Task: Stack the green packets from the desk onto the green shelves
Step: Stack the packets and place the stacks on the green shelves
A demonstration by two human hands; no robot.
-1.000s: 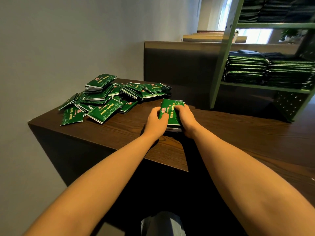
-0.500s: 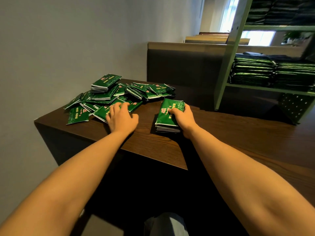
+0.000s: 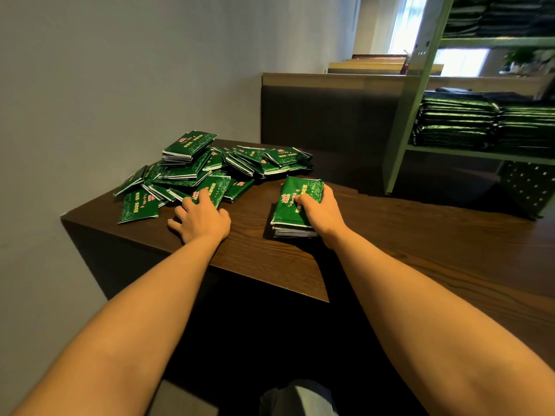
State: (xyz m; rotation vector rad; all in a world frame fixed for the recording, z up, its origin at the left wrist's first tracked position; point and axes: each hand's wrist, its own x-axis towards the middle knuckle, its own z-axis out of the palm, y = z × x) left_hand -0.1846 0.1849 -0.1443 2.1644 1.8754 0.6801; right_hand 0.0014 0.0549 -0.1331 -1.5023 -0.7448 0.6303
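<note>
A loose pile of green packets (image 3: pixel 210 166) lies on the dark wooden desk (image 3: pixel 255 253) near the wall. My left hand (image 3: pixel 201 217) lies flat at the pile's near edge, its spread fingers touching one packet (image 3: pixel 214 187). To the right stands a small neat stack of packets (image 3: pixel 292 205). My right hand (image 3: pixel 322 211) holds this stack, thumb on top and fingers round its right side. The green shelves (image 3: pixel 420 115) stand at the back right, with several stacked packets (image 3: pixel 456 124) on the lower board.
A grey wall runs along the left of the desk. A dark wooden partition (image 3: pixel 324 115) rises behind the pile. A perforated dark panel (image 3: pixel 528 187) sits under the lower shelf. The desk's front edge is close to my body.
My left hand let go of the small stack and moved left to the pile, where its fingers now rest on a packet. My right hand stayed on the stack.
</note>
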